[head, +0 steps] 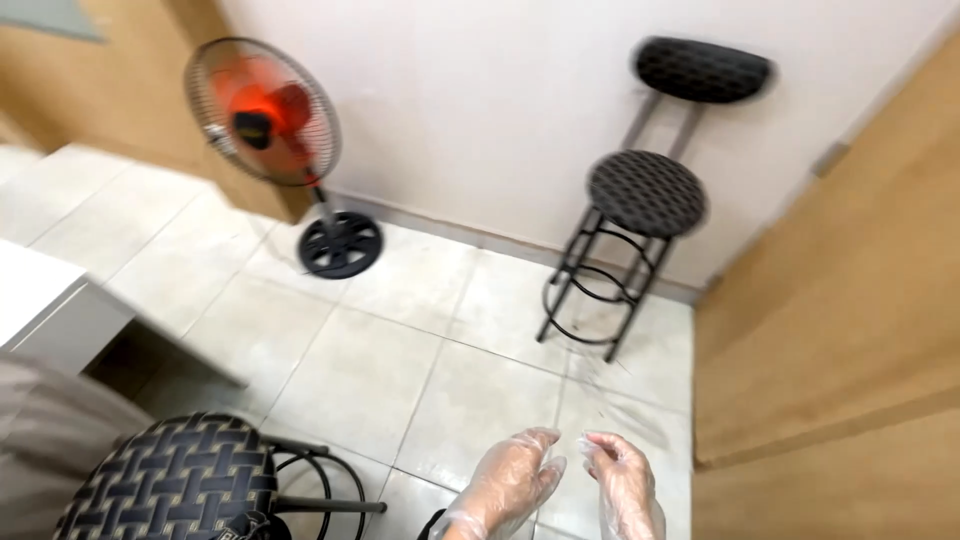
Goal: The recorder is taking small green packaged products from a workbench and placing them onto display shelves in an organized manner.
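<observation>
My left hand and my right hand reach up from the bottom edge, close together, both in thin clear plastic gloves. Their fingers are loosely spread and curled toward each other, the fingertips almost touching. Neither hand holds any object; the right fingers seem to pinch at the glove film near the left fingertips. Below them lies the pale tiled floor.
A black bar stool with a backrest stands against the white wall. A pedestal fan with red blades stands at the left. A woven black stool seat is at bottom left, beside a white counter edge. A wooden door panel fills the right.
</observation>
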